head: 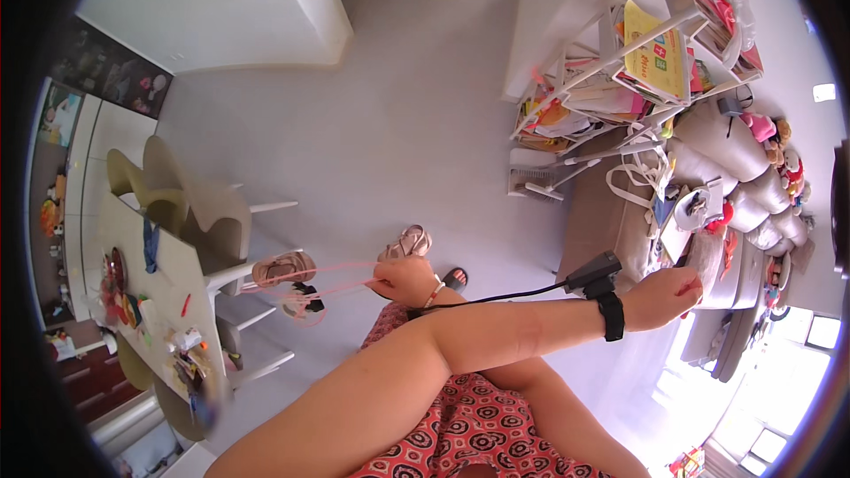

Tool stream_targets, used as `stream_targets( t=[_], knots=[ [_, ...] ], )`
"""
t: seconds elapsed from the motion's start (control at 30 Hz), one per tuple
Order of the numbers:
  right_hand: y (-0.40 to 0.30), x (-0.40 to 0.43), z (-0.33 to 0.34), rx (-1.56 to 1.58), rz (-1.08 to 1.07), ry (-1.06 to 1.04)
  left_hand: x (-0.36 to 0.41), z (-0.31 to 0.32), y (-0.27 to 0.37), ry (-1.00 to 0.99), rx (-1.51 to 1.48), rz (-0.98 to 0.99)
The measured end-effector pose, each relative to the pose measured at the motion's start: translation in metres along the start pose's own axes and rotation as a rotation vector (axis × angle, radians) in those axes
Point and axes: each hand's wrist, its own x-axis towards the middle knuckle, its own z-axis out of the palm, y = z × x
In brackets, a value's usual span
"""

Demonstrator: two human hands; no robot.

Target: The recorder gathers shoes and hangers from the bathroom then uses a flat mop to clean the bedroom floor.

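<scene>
My forearms cross in front of my patterned red dress [478, 421], the left one on top. On the left side of the view, my right hand [406, 281] grips a thin pink cord [332, 291] whose loose strands trail leftward towards the chairs. A beaded bracelet [435, 293] circles that wrist. My left hand [661, 299] is out to the right with its fingers curled; red shows at the fingertips, but I cannot tell what it is. Its wrist carries a black strap [611, 315] with a small black device [594, 272], from which a cable [505, 297] runs towards my right wrist.
Beige sandals [405, 242] and a black slide [457, 277] lie below my hands. Left stands a cluttered table [169, 272] with chairs [219, 226]. A broom and dustpan [534, 182], a white shelf rack [621, 56] and a sofa [591, 226] with bags and toys are right.
</scene>
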Motion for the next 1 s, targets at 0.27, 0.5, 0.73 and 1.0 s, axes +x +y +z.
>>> stream_targets(
  t=[0.27, 0.5, 0.73, 1.0],
  knots=[
    [-0.036, 0.000, 0.024, 0.085, 0.013, 0.011, -0.041, -0.006, -0.008, 0.048, -0.046, 0.015],
    [-0.064, 0.017, 0.040, 0.268, 0.106, 0.201, -0.116, -0.071, 0.019, 0.096, 0.347, 0.050],
    [-0.088, 0.042, 0.058, 0.181, 0.121, 0.138, -0.162, -0.129, 0.017, 0.357, 0.727, 0.145],
    [-0.094, 0.065, 0.059, 0.135, -0.037, 0.152, -0.181, -0.147, 0.027, 0.404, 0.733, 0.109]
  ],
)
